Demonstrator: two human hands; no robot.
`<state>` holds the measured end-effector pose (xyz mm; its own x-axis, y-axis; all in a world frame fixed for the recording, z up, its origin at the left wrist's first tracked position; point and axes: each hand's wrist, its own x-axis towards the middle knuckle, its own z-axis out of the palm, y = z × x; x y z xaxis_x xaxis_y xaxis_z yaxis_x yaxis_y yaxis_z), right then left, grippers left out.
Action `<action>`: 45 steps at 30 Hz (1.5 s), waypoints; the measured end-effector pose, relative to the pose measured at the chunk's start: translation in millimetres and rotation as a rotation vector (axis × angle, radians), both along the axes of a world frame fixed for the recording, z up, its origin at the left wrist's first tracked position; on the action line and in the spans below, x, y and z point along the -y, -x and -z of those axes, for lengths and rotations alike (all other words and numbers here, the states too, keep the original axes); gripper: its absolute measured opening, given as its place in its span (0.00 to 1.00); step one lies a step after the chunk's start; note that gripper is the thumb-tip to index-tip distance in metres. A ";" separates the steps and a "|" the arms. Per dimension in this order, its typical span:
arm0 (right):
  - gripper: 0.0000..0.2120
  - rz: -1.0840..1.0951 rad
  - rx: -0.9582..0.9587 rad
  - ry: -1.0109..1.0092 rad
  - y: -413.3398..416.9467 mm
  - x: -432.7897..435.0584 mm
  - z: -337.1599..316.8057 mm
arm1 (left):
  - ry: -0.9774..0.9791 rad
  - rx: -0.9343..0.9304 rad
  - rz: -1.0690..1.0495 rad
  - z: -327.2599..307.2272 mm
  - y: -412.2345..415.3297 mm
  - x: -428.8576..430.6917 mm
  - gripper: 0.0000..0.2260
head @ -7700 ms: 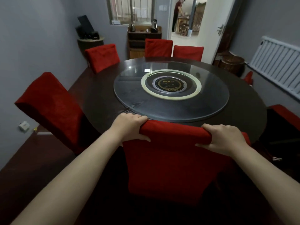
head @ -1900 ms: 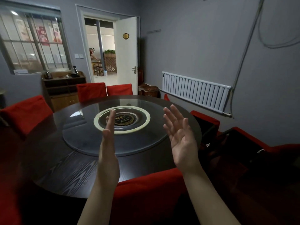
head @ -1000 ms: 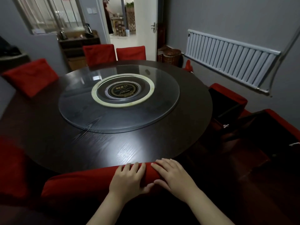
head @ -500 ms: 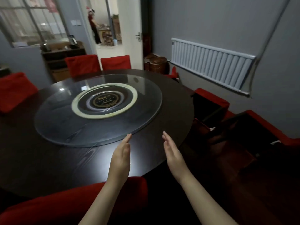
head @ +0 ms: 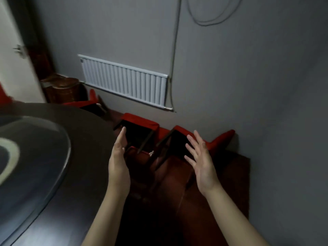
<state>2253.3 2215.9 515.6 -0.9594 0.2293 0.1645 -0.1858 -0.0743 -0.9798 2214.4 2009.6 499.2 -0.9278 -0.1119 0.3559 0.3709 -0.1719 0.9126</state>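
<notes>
Two red-covered chairs lie tipped over on the floor by the grey wall, one (head: 140, 121) nearer the table and one (head: 220, 139) closer to the wall, their dark undersides facing me. My left hand (head: 118, 160) is held in the air, edge-on with straight fingers, over the table's right rim. My right hand (head: 200, 160) is raised with spread fingers, palm turned left, in front of the second chair. Neither hand touches anything.
The dark round table (head: 85, 139) with its glass turntable (head: 44, 157) fills the left. A white radiator (head: 124, 80) hangs on the wall, with a cable (head: 174, 50) running down beside it. A wicker basket (head: 62, 89) stands by the door (head: 16, 59).
The view has swung right, away from the table's middle toward the wall and the tipped chairs. Both hands stay raised and open, now further apart, with the right fingers spread.
</notes>
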 end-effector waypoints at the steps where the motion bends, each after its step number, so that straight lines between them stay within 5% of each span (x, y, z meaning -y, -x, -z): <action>1: 0.26 0.037 -0.010 0.008 10.7 -16.2 1.5 | 0.017 0.017 0.041 1.4 18.2 -17.7 0.29; 9: 0.26 0.350 -0.028 0.109 45.8 -147.5 19.4 | 0.059 0.092 0.331 16.1 99.9 -151.9 0.20; 15: 0.29 0.458 -0.007 0.148 82.3 -264.1 41.0 | 0.154 0.100 0.434 31.1 154.5 -267.2 0.26; 39: 0.24 0.422 0.131 0.203 381.0 -635.9 63.0 | 0.212 0.206 0.477 62.3 428.1 -650.8 0.35; 45: 0.24 0.420 0.164 0.227 453.0 -710.1 86.5 | 0.296 0.266 0.557 78.6 502.7 -727.6 0.23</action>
